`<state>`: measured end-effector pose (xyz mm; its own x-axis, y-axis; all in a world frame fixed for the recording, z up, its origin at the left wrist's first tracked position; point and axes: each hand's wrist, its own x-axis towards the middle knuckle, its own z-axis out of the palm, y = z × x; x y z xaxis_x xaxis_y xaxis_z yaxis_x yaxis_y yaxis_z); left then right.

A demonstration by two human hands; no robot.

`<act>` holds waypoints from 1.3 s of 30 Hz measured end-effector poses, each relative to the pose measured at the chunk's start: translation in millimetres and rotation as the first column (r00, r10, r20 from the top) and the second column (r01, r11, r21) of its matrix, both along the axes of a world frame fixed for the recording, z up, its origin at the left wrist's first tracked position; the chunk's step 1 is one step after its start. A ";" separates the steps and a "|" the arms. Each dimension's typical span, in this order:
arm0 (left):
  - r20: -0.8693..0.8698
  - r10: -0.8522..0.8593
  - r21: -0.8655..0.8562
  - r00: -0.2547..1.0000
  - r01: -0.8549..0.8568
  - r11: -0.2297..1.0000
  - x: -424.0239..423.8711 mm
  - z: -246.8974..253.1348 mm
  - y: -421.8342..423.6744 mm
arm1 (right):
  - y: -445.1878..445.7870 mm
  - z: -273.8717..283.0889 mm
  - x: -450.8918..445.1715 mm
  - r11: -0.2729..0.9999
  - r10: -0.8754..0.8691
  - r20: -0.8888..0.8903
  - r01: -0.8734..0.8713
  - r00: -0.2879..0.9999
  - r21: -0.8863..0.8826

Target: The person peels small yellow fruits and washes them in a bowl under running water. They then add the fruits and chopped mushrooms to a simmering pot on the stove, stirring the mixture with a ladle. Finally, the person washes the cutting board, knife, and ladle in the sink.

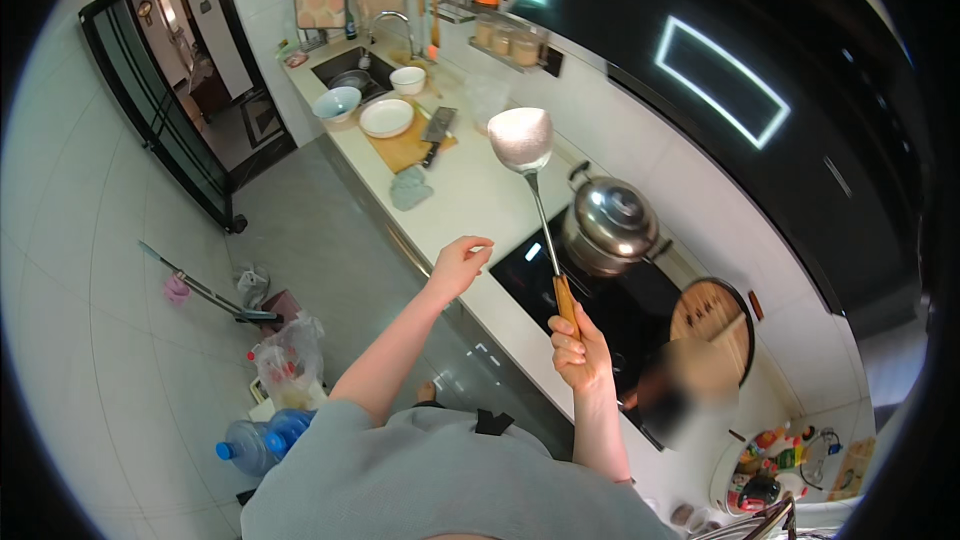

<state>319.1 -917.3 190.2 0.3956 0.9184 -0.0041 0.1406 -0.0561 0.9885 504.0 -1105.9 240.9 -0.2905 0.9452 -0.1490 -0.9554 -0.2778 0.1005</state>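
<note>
My right hand (579,345) grips the wooden handle of a metal wok spatula (519,136), raised blade-up over the cooktop. Loosely bent and with nothing seen in it, my left hand (459,266) hovers near the counter's front edge. Beyond the spatula handle, a lidded stainless steel pot (611,225) stands on the black glass cooktop (517,270). A round wooden lid (712,315) with a dark rim leans at the cooktop's right end. Part of the area in front of that lid is blurred, so I cannot tell what is there.
A cleaver (439,131) and white plate (386,118) lie on a cutting board (397,154), near a grey-blue cloth (410,189). Bowls stand by the sink (330,71). A black range hood (712,90) overhangs the cooktop. Seasoning bottles fill a round tray (720,476).
</note>
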 end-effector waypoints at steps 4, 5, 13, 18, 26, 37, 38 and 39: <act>-0.032 0.086 -0.005 0.996 -0.086 0.996 -91.6 -16.3 64.0 | 117.3 -18.4 -50.8 0.985 0.166 -0.050 -0.169 0.985 -0.044; -0.039 0.099 -0.010 0.994 -0.099 0.995 -110.2 -24.1 78.6 | 144.7 -24.9 -61.4 0.975 0.216 -0.087 -0.220 0.972 -0.038; -0.026 0.174 -0.272 0.984 -0.175 0.946 -197.7 -55.9 211.1 | 336.1 -47.9 -140.3 0.970 0.161 0.208 -0.115 0.965 -0.214; -0.008 0.293 -0.406 0.956 -0.271 0.873 -208.4 -95.2 312.7 | 426.3 -74.8 -163.9 0.996 0.010 0.817 0.070 0.576 -0.062; -0.058 0.339 -0.503 0.939 -0.321 0.802 -210.3 -127.3 441.0 | 538.4 -140.8 -166.5 0.986 -0.103 0.988 0.115 -0.116 0.117; -0.012 0.395 -0.679 0.919 -0.298 0.671 -193.1 -194.7 581.8 | 586.3 -177.0 -171.2 0.975 -0.122 0.465 -0.018 -0.877 0.222; 0.012 0.400 -0.692 0.916 -0.281 0.665 -192.5 -200.1 591.7 | 588.3 -180.6 -173.2 0.979 -0.095 0.431 -0.005 -0.898 0.205; 0.053 0.390 -0.720 0.919 -0.235 0.653 -196.6 -212.1 598.8 | 588.4 -185.7 -176.3 0.978 -0.094 0.415 -0.006 -0.905 0.207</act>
